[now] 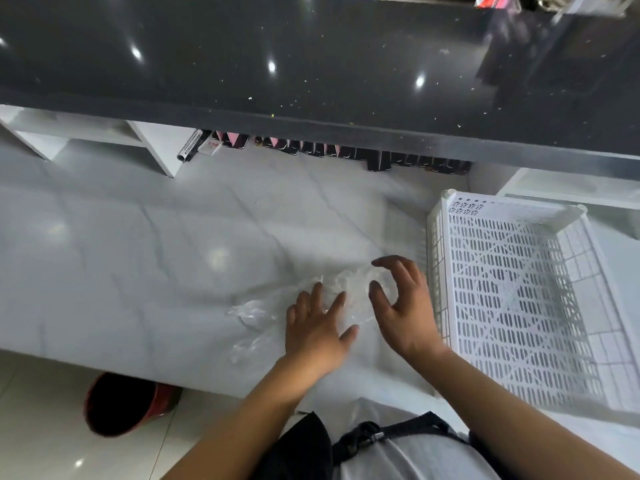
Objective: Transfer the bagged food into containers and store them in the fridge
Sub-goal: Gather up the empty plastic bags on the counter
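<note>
So the crumpled clear plastic bag point(254, 311) is lying low-centre in the frame on the white marble-look counter point(138, 254), its long axis running lower left to upper right. The left hand point(317, 329) is pressing flat on its middle, fingers spread, gripping nothing. The right hand point(403, 306) is arching half-open over the upper-right end, holding nothing yet, so it's probably nearer for the grab.

A crumpled plastic bag point(256, 317) lay on the lower counter point(138, 254), the left hand point(317, 336) resting on it and the right hand point(403, 306) over its right end. A perforated basket point(437, 271) stood just right of the hands. A raised countertop point(242, 64) ran behind, and a bin point(117, 403) stood on the floor below-left.
</note>
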Demonstrator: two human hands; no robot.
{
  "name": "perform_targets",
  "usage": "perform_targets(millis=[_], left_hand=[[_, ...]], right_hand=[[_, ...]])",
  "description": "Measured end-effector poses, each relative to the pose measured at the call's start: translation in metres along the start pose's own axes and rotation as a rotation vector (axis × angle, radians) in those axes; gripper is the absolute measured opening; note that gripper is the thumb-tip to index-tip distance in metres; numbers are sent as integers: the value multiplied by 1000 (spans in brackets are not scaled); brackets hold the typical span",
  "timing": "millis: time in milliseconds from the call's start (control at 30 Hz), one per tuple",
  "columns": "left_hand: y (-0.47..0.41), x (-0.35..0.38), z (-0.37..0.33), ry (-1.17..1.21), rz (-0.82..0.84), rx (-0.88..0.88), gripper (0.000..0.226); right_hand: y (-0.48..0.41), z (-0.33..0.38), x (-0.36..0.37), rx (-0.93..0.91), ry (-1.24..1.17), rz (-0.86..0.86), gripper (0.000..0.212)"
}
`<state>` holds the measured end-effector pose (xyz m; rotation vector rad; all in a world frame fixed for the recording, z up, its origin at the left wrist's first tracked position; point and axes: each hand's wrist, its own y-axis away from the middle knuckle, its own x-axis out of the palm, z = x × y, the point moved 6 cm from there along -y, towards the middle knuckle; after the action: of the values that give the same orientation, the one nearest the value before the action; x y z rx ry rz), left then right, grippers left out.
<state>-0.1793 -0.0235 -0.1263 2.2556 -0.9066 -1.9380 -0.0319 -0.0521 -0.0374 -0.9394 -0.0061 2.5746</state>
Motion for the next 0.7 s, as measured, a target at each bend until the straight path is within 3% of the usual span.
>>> perform_targets(millis=[100,200,267,433,567,700], left_hand=[[-5,3,6,-13,-117,59,72],[-7,14,19,-14,-135,74,71],[-5,15,27,11,-164,59,70],[2,16,43,-3,-167,49,74],[9,8,48,24,-293,32,68],[3,-14,48,62,-152,-20,89]], right_hand=[[-4,6,36,-204,306,287,57],[-10,-29,67,-84,598,557,63],[-5,-56,74,5,706,645,62],[4,-74,79,73,716,649,61],[2,-72,82,83,710,631,62],[11,-62,76,108,752,599,67]])
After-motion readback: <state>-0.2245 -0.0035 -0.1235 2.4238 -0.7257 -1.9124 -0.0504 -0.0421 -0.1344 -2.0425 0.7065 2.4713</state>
